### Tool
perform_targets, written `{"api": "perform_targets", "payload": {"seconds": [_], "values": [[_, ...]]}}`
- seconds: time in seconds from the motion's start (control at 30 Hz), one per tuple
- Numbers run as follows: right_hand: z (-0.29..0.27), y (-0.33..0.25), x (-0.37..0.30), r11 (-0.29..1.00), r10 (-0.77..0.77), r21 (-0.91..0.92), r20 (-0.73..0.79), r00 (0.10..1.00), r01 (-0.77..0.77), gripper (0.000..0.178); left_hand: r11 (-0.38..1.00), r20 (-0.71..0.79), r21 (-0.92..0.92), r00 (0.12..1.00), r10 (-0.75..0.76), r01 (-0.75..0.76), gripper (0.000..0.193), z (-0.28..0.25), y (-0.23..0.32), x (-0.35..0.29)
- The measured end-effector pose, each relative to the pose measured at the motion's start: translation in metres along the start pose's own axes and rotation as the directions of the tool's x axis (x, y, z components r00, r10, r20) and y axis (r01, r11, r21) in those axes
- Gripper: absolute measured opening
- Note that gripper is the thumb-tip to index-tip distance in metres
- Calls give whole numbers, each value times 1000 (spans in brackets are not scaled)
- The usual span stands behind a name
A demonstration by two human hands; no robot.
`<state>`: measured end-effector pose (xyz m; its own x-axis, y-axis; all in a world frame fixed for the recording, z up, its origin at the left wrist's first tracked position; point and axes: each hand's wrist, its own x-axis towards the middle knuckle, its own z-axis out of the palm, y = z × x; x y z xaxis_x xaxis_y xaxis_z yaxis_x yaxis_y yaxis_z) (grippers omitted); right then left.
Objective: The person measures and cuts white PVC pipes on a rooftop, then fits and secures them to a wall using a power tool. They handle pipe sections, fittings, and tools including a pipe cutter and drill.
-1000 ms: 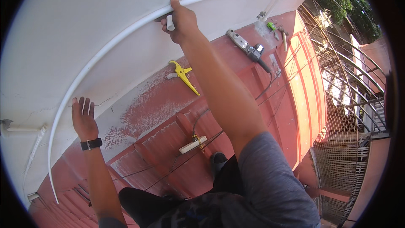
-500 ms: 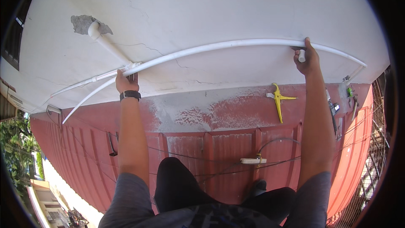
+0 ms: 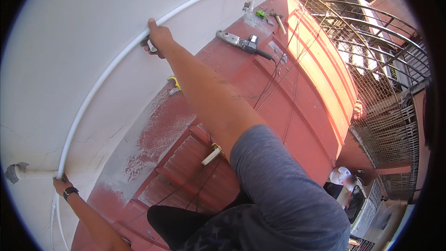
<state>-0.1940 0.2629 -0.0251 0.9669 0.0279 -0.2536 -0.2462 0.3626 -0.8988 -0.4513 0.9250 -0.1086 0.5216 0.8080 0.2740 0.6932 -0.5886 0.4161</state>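
A long white plastic pipe (image 3: 116, 58) runs along the pale wall, bowed by the lens. My right hand (image 3: 160, 38) is closed around its upper stretch, thumb on top. Tucked in the lower fingers of that hand is a short white cylindrical piece (image 3: 152, 46), with something dark beside it that I cannot make out. At lower left my left hand (image 3: 60, 185), with a black watch on the wrist, grips the same pipe beside a pipe branch that comes out of the wall. The fingers are partly hidden.
On the red ledge lie a corded pipe welding tool (image 3: 239, 42), a hammer (image 3: 280, 23), a green tool (image 3: 261, 14) and a yellow cutter (image 3: 174, 83), partly behind my arm. Cables cross the red metal roof (image 3: 297, 111). A metal grille (image 3: 385, 135) and a person (image 3: 341, 176) are at right.
My view has swung to the right, bringing the welding tool, the grille and a person below into sight. Both hands still hold the pipe.
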Motion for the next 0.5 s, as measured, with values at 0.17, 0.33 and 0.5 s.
{"api": "perform_targets", "payload": {"seconds": [0.17, 0.33, 0.5], "values": [[16, 15, 6, 992, -130, 10, 14, 991, 129, 55, 938, -68, 284, 972, 226, -198, 46, -1, -47, 46], [19, 64, -32, 989, -113, 98, -6, 994, 113, 67, 925, -58, 325, 972, 229, -199, 53, 3, -45, 45], [-19, 194, -76, 369, -16, -896, 260, 966, 247, 43, 859, -17, 437, 952, 304, -267, 51, 9, -9, 27]]}}
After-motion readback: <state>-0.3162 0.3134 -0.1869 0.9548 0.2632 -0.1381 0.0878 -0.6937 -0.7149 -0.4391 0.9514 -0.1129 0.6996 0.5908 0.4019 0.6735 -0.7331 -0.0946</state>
